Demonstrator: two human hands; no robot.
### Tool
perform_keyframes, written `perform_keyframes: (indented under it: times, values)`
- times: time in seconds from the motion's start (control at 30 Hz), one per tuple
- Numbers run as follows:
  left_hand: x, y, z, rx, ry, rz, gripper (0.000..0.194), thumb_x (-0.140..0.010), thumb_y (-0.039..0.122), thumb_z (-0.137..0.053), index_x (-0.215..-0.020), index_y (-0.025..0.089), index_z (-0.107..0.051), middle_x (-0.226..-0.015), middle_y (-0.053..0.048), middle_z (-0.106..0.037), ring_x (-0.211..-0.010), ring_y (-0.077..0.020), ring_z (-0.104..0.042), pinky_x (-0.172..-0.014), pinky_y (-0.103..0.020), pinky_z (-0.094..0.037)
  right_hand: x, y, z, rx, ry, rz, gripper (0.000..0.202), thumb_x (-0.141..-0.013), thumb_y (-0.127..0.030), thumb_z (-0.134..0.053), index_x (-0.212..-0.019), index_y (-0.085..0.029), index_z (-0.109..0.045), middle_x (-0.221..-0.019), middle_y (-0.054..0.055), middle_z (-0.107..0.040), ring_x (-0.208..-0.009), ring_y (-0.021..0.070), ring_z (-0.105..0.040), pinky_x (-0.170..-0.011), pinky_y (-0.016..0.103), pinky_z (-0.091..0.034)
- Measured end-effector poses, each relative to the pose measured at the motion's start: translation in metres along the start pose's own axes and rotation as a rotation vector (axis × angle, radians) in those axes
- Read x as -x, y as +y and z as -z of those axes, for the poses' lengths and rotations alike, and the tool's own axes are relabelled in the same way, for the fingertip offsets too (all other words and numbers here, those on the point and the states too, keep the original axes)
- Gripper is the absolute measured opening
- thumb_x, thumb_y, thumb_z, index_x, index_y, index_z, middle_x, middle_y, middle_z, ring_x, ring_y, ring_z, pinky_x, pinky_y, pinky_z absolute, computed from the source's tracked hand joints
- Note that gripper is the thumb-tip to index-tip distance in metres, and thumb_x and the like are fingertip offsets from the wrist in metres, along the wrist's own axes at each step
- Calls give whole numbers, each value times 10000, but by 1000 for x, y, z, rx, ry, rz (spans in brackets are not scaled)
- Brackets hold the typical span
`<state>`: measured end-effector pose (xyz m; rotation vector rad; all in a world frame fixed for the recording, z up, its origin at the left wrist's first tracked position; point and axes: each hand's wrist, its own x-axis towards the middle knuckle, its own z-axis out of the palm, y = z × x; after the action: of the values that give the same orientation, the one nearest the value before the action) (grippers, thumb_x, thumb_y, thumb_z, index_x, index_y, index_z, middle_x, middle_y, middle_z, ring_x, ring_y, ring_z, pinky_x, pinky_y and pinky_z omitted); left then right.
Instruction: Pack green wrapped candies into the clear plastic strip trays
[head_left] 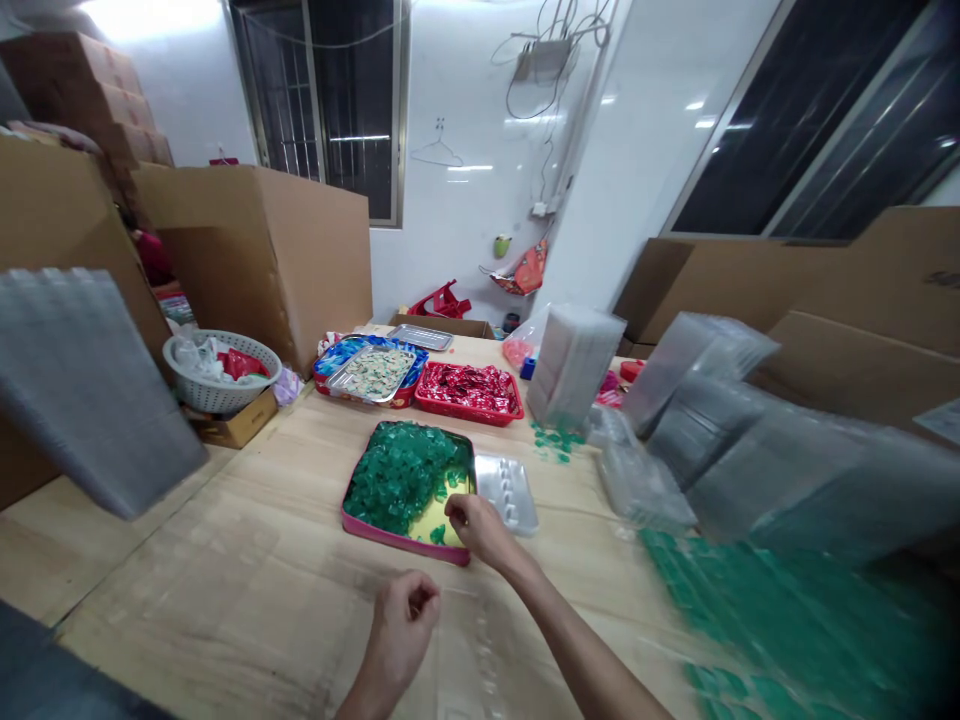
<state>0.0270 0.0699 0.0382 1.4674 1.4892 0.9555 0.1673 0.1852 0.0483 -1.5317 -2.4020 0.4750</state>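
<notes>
left hand [405, 612], right hand [477, 526] half-curled, any hold unclear; bumping pink tray [401, 541] might scatter green pieces [401, 470].

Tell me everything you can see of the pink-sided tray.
The tray is shallow and roughly rectangular, with rounded corners, pink outer walls and a yellow floor; its material is unclear. It lies flat on the wooden table. Shiny green pieces heap over most of it, leaving yellow showing toward the near right corner, with a few loose pieces there. The right hand is over that corner; contact is unclear. A silver tray sits close along its right side.
</notes>
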Motion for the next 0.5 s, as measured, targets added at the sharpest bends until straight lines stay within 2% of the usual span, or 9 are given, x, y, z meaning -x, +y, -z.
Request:
perform_keyframes:
  times: [0.13,0.23,0.3,0.37,0.43,0.5]
  values:
    - [-7,-5,-9,151,25,47,101,-645,191,-487,-614,146,-572,-542,6,-526,-540,-122,-485,-509,-221,-368,-7,-2,-5,-65,-92,18,343,-606,-1,-495,-855,-159,-670,-820,76,-678,-791,187,-601,-659,229,-376]
    - [-5,-14,-11,210,44,54,81,-632,208,-525,-617,150,-580,-533,11,-523,-535,-119,-476,-490,-213,-359,-23,-6,-12,-96,-123,38,287,-535,32,-505,-689,-145,-668,-752,74,-672,-773,204,-598,-646,241,-377]
    - [-5,-20,-8,249,76,72,78,-620,219,-545,-609,150,-579,-520,16,-515,-519,-115,-465,-474,-211,-351,-28,-7,-11,-145,-118,41,223,-532,25,-514,-619,-136,-642,-699,67,-658,-750,202,-592,-636,247,-380]
    - [-6,-21,-4,289,114,94,91,-617,233,-555,-604,146,-578,-509,20,-506,-500,-110,-454,-459,-210,-344,-23,-7,-6,-201,-105,31,169,-572,-20,-539,-656,-133,-633,-676,51,-646,-701,179,-583,-607,239,-386]
    - [-8,-15,-1,343,150,104,107,-621,246,-567,-623,140,-583,-527,16,-521,-502,-109,-459,-458,-210,-347,-7,-6,1,-359,-113,1,128,-630,-100,-565,-741,-132,-619,-655,26,-630,-614,140,-564,-554,223,-392]
    - [-10,-4,-1,441,173,97,135,-612,249,-599,-686,136,-600,-600,-2,-569,-554,-121,-500,-483,-213,-373,17,-5,5,-735,-149,-52,138,-649,-180,-609,-778,-134,-596,-626,-1,-608,-540,111,-537,-522,215,-399]
